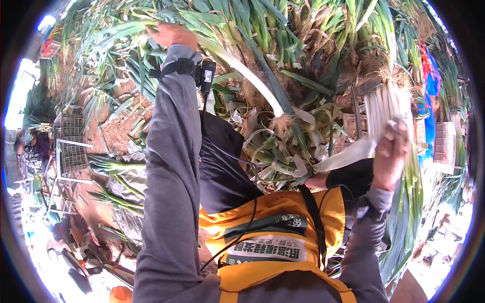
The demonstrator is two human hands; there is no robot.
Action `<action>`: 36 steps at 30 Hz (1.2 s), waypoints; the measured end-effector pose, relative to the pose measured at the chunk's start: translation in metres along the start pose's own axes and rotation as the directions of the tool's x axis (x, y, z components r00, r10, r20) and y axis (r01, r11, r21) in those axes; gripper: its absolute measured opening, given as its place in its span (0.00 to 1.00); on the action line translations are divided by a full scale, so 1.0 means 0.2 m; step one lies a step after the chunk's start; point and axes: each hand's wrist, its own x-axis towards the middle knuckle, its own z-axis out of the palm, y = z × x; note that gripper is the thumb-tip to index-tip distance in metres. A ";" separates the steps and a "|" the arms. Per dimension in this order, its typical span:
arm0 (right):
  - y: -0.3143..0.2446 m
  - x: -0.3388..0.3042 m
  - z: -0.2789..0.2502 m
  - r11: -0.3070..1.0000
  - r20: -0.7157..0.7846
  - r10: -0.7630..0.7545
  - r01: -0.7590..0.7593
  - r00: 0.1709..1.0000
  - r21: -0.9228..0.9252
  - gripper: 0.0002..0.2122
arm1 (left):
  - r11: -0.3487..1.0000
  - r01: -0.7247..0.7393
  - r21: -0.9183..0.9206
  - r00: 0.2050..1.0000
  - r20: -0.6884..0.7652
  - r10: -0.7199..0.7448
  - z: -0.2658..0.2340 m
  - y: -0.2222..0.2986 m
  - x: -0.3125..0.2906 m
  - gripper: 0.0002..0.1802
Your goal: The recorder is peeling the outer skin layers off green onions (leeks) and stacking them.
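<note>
Up at the top left, my left hand (174, 35) is closed around the green upper part of a long leek (247, 76). The stalk slants down to the right, its white end and brown roots hanging above a litter of peeled leaves (273, 151). On the right, my right hand (391, 154) is closed on the end of a pale, stripped outer leaf (348, 154), which trails left toward my knee. Behind that hand lies a row of cleaned white leeks (386, 108), with their green tops hanging downward.
A big heap of untrimmed leeks (323, 30) fills the far side. Metal racks (68, 144) stand at the left beside leeks laid on plastic (118, 166). More bundled leeks (444, 146) sit at the far right. My yellow apron (323, 217) covers my lap.
</note>
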 end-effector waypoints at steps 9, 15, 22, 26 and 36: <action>0.58 0.15 0.43 0.400 0.369 0.079 0.309 0.926 -0.863 0.14 | 0.997 -0.078 0.017 0.987 0.143 0.075 0.37 0.19 -0.39 0.34; 0.59 0.33 0.72 0.371 0.348 -0.102 0.360 0.932 -0.856 0.15 | 0.999 0.054 0.003 0.980 0.192 -0.054 0.35 0.14 -0.31 0.26; 0.78 0.51 0.71 0.542 0.378 -0.052 0.344 0.925 -0.767 0.13 | 0.990 0.138 0.013 0.943 0.304 -0.135 0.41 0.08 -0.38 0.13; 0.81 0.53 0.66 0.620 0.386 0.130 0.229 0.913 -0.750 0.09 | 0.985 0.172 0.025 0.932 0.319 -0.171 0.45 0.06 -0.45 0.16; 0.75 0.57 0.76 0.418 0.372 -0.094 0.376 0.923 -0.827 0.14 | 0.997 0.060 0.040 0.888 0.454 -0.072 0.47 0.10 -0.59 0.20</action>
